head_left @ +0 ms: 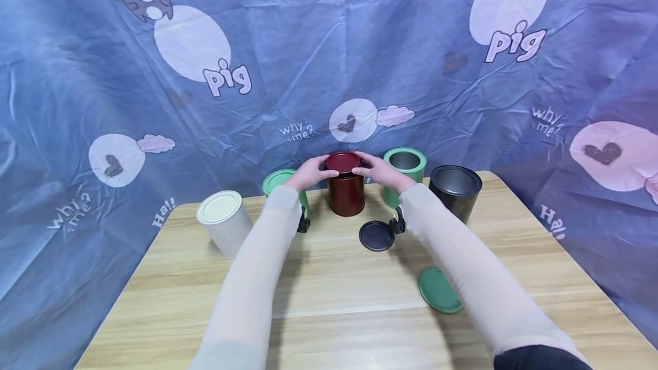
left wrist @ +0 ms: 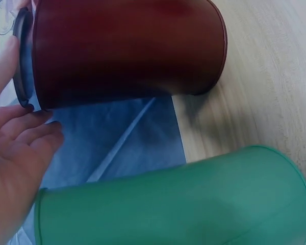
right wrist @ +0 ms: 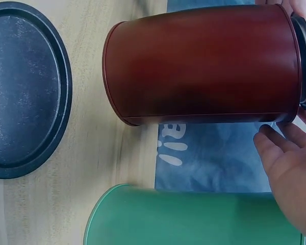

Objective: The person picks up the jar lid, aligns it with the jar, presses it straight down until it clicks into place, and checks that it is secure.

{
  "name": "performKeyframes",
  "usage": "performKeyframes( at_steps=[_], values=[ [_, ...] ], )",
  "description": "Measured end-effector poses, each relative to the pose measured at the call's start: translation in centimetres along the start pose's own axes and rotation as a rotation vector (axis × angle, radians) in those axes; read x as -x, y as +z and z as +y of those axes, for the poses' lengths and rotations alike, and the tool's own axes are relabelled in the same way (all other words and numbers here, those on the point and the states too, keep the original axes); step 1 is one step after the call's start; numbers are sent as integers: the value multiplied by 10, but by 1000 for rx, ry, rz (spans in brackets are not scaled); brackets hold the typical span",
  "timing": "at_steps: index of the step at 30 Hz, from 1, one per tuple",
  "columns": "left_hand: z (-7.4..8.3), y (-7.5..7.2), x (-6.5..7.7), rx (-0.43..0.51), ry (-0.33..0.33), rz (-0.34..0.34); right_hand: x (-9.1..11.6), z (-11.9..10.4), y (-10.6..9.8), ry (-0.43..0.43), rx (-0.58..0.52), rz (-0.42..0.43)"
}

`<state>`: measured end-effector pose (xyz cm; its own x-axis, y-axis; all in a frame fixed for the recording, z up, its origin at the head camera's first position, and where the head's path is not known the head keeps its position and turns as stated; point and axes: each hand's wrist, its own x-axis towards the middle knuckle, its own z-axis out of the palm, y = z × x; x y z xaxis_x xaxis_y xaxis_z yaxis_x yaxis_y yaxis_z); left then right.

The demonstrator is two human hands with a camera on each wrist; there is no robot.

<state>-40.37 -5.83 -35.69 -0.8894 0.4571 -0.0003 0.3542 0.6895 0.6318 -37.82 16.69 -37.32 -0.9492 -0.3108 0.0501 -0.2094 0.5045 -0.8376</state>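
A dark red cylindrical can [head_left: 346,197] stands upright at the back middle of the table. Its lid [head_left: 342,162], red on top with a dark rim, sits just above the can's mouth; a narrow gap shows between them in the left wrist view. From the left side my left hand [head_left: 312,172] holds the lid's edge between thumb and fingers. My right hand [head_left: 379,172] pinches the opposite edge in the same way. In the right wrist view the fingertips [right wrist: 268,138] of the right hand lie close to the can's upper rim.
A white lidded can [head_left: 228,233] and a green lidded can [head_left: 279,178] stand left. An open green can [head_left: 390,198] and an open black can [head_left: 457,203] stand right. A black lid [head_left: 377,236] and green lid [head_left: 439,290] lie flat. Blue cloth [head_left: 288,44] hangs behind.
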Motion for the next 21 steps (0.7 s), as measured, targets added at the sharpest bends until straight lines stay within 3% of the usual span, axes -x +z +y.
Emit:
performKeyframes(
  at_steps=[8, 12, 21],
  values=[
    [5, 2, 2, -49, 1, -6, 1, 1, -1, -17, -21, -11],
    [3, 3, 2, -74, -1, -9, 11, -17, 0, -7, -10, -30],
    [3, 6, 0, -46, 2, -28, 1, 4, 2, 13, -39, -29]
  ],
)
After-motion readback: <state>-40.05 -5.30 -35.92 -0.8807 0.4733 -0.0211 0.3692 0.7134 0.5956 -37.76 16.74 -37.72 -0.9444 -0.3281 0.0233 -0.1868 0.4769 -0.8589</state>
